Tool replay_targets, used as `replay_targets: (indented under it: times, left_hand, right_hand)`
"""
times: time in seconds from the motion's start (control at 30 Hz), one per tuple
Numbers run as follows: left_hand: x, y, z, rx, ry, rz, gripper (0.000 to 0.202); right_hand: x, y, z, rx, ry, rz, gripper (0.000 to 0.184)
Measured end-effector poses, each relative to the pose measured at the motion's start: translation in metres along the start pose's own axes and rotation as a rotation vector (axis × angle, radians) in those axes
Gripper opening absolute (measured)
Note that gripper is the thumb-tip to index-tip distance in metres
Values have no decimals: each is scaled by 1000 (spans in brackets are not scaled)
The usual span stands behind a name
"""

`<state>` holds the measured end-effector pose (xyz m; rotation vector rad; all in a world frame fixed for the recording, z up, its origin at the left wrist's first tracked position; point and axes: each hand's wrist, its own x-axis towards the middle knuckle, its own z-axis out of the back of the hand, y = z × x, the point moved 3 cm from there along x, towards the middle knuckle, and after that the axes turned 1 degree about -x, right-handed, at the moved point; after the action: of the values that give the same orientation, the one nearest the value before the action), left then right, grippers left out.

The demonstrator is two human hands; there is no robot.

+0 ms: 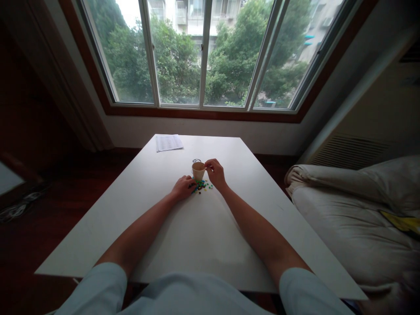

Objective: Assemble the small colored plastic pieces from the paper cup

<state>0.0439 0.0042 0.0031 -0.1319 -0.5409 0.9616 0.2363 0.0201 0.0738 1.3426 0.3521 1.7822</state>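
A small tan cup [198, 173] stands upright on the white table [203, 236]. Just in front of it lies a loose pile of small colourful beads [201, 186], green, blue, yellow and dark, with some strays to the right. My left hand [183, 188] rests on the table at the pile's left edge, its fingers apart and reaching to the beads. At the cup's right rim, my right hand [215, 173] has thumb and forefinger pinched together on the edge. Any bead between these fingers is too small to see. Behind the cup sits a thin, clear looped thing [196, 160].
Printed sheets of paper [169, 142] lie at the table's far left corner. Beyond the table is a wide window [201, 65]. A padded beige sofa [341, 214] stands to the right, and cables [21, 208] lie at the left.
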Motion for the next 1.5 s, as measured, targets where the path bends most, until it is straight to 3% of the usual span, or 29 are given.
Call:
replay_targets:
  times: [0.23,0.4,0.5,0.87,1.1,1.5]
  left_hand:
    - [0,-1,1,-29,-2,1,20]
    - [0,-1,0,-28,-11,6,20]
    - [0,0,-1,-27,-14,6,19]
    - [0,2,-3,-24,-20,-2,19]
    - [0,-1,-2,-18,-26,-17,19]
    - [0,-1,-1,-7,-26,-10,20]
  right_hand:
    - [-13,-42,15,-206,-10,-72,24]
    - [-31,-67,1,-341,337,-84,21]
    - [-37,-68,-8,-417,429,-93,17]
    - [-39,-77,-15,-452,414,-116,12]
    - [-34,-79,-21,-460,420,-253,15]
    - [-38,-79,-19,-482,424,-204,8]
